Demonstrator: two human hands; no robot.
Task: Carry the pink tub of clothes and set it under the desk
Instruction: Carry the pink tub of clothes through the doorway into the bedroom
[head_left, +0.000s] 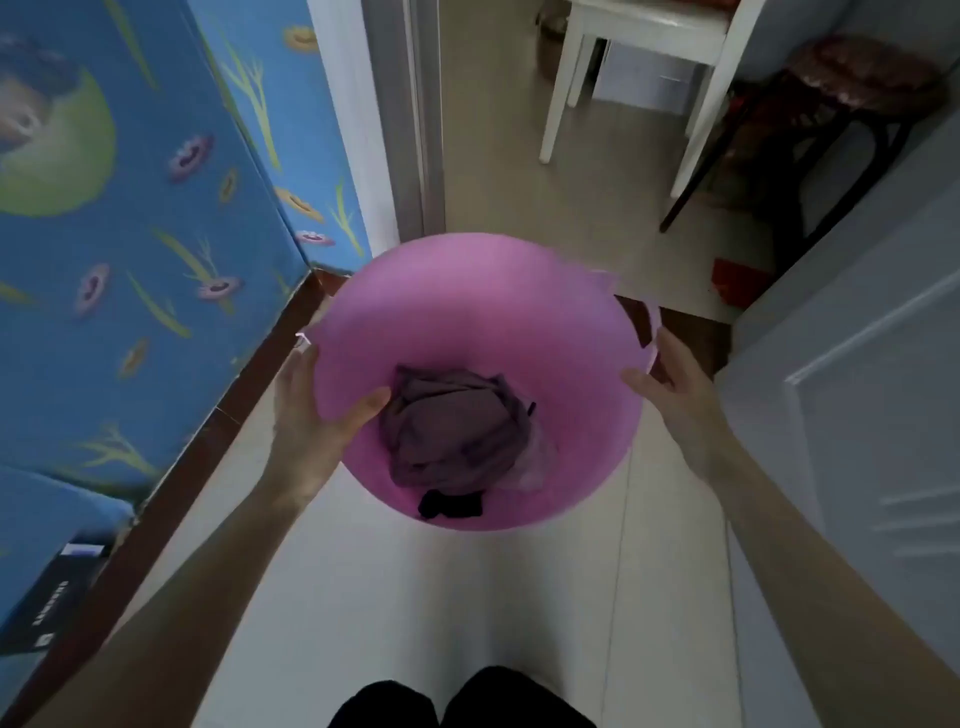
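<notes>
The round pink tub hangs in the air in front of me, above the tiled floor. Crumpled purple-grey clothes lie in its bottom, with a small black piece at the near side. My left hand grips the tub's left rim, thumb inside the wall. My right hand holds the right rim next to the tub's handle cut-out. White furniture legs stand on the floor past the doorway ahead; I cannot tell whether they belong to a desk or a chair.
A blue cartoon-patterned box fills the left side. A white door frame stands ahead left, and a grey door is open on the right. A dark round stool stands at the far right.
</notes>
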